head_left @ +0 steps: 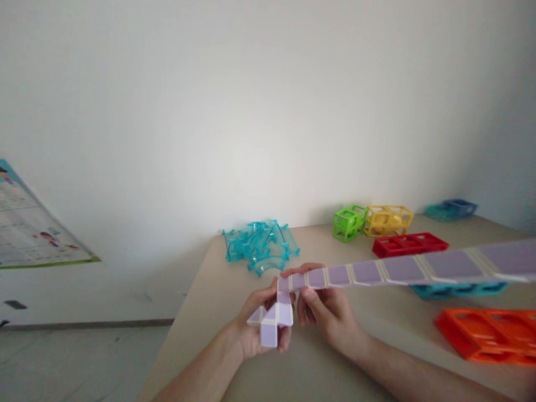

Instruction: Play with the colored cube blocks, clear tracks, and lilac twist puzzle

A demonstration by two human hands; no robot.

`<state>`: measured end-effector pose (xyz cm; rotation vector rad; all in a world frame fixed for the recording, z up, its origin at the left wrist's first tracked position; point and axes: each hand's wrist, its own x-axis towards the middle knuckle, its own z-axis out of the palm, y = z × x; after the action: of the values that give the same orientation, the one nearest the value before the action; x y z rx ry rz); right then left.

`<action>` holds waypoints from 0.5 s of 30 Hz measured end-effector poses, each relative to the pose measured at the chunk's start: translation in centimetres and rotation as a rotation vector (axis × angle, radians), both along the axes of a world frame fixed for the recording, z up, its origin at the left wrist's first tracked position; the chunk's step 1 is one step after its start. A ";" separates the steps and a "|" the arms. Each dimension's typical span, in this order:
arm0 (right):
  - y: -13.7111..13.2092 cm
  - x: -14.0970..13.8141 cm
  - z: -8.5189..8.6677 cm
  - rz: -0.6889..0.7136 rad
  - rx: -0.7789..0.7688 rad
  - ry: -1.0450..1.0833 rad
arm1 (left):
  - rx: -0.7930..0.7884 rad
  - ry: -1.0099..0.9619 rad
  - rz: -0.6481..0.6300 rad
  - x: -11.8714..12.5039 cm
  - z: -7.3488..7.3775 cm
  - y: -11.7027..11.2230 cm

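A long chain of lilac square tiles with white frames (402, 269) stretches from my hands out past the right edge, held in the air above the beige table (209, 312). My left hand (255, 329) is closed around the chain's folded near end, a small cluster of lilac tiles (272, 324). My right hand (324, 307) pinches the strip just beyond the fold, thumb on top and fingers underneath. Both hands hover over the table's near left part.
A pile of clear turquoise curved pieces (262, 248) lies at the table's back. A green cube frame (348, 222), yellow frame (388, 220), red tiles (409, 244), teal tiles (460, 289), orange tiles (488, 332) and blue-teal pieces (451, 209) sit to the right. A poster (29, 223) hangs left.
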<state>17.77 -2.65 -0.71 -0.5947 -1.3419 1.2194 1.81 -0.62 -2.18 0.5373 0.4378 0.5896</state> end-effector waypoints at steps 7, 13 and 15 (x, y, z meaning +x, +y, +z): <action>0.6 0.0 0.7 0.095 -0.063 0.152 | -0.015 -0.111 -0.028 0.0 0.5 -0.7; -0.4 -0.3 0.6 0.037 0.011 0.095 | -0.005 -0.065 0.042 0.5 1.3 -1.0; -0.7 -0.4 0.5 -0.017 0.010 0.049 | 0.040 -0.063 0.109 0.9 1.4 -1.2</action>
<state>17.38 -3.35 -0.25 -0.5652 -1.2984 1.2055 2.75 -1.83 -0.75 0.5341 0.3980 0.7190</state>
